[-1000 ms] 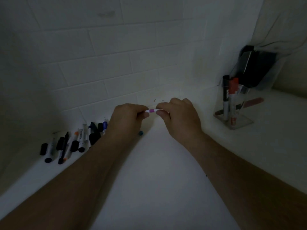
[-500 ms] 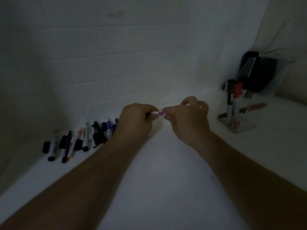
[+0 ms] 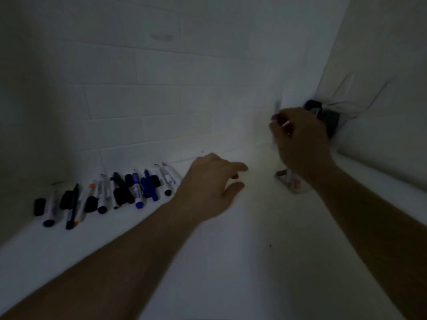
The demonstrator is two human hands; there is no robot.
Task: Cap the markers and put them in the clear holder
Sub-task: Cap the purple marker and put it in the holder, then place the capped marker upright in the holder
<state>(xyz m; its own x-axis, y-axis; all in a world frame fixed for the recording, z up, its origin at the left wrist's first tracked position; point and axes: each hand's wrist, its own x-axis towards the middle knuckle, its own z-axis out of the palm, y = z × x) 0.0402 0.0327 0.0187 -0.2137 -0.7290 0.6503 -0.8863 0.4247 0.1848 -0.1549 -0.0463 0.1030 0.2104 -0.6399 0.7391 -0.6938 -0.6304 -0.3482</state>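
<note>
our right hand (image 3: 300, 139) pinches the purple-capped marker (image 3: 276, 125) upright over the clear holder (image 3: 293, 183) at the tabletop's (image 3: 231, 262) right corner; left hand (image 3: 212, 181) hovers, grip wide; loose markers (image 3: 104, 195) line the tiled wall (image 3: 161, 88).

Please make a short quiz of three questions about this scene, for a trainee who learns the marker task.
1. True or false: the left hand grips a marker.
2. Which hand holds the purple marker? A) left B) right C) neither
3. Fill the gap: the loose markers lie in a row on the white counter, close to the ____ wall.

Key:
1. False. Its fingers are relaxed and hold nothing.
2. B. The right hand pinches it above the clear holder.
3. Tiled.
</note>
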